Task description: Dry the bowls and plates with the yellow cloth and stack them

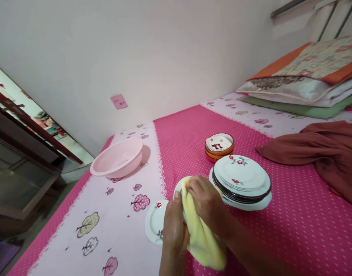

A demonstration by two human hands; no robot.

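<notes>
My left hand (173,225) grips the edge of a small white plate (179,188), thumb on its rim, holding it above the bed. My right hand (206,199) presses a yellow cloth (201,237) against that plate, fingers closed on the cloth, which hangs down toward me. Another small white plate with red flowers (155,221) lies flat on the sheet just left of my left hand. A stack of white flowered plates (241,180) sits immediately right of my right hand.
Orange bowls (219,147) are stacked behind the plate pile. A pink basin (117,158) stands at the left near the wall. A brown garment (322,151) lies at the right, folded bedding (308,82) beyond it. The bed's left edge drops to the floor.
</notes>
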